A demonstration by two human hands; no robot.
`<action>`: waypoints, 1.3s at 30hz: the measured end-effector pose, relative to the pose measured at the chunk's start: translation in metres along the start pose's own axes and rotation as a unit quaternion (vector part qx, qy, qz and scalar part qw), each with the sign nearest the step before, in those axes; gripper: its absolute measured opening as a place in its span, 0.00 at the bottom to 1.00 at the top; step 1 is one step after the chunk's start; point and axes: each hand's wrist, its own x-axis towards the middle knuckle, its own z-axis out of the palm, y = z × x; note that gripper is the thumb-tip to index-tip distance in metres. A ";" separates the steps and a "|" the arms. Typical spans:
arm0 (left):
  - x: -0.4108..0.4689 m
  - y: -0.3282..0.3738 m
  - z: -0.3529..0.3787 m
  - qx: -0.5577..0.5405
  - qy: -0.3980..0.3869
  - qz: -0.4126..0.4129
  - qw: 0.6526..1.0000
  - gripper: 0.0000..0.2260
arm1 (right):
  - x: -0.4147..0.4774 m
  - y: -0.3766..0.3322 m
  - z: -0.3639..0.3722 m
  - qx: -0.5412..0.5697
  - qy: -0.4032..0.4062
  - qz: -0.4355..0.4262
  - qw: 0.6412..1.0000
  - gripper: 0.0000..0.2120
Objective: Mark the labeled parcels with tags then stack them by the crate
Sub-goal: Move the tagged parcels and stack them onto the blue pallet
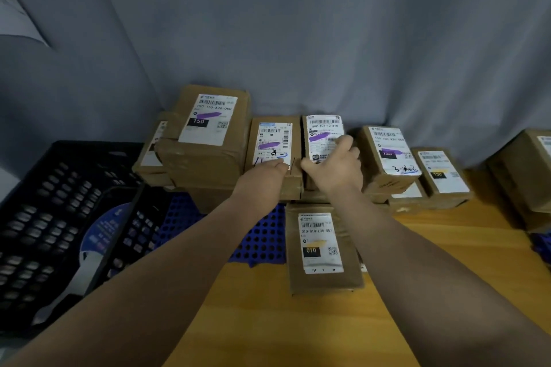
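Several brown cardboard parcels with white shipping labels stand stacked against the grey curtain beside a black crate (53, 217). My left hand (262, 182) rests on the near edge of a middle parcel (272, 143) whose label bears purple and black pen marks. My right hand (337, 170) grips the neighbouring parcel (323, 131), fingers over its label and right side. A separate parcel labelled 010 (320, 247) lies flat on the table in front, between my forearms. A large parcel labelled 150 (205, 131) tops the left stack.
The wooden table (298, 322) runs toward me. A blue perforated mat (262, 238) lies under the stacks. More parcels (387, 152) sit to the right, one (444, 173) with a yellow mark, and a bigger box (527, 176) at the far right.
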 end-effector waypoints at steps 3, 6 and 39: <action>0.002 0.002 -0.006 0.049 -0.016 0.018 0.998 0.23 | -0.004 -0.003 -0.017 -0.014 0.056 -0.033 0.998 0.36; -0.003 0.001 -0.021 0.087 0.076 0.079 0.990 0.18 | -0.010 -0.014 -0.041 -0.014 0.131 -0.081 0.988 0.37; -0.196 -0.206 -0.056 -0.707 0.191 -0.286 0.618 0.13 | -0.143 -0.165 0.059 0.210 -0.070 -0.395 0.892 0.08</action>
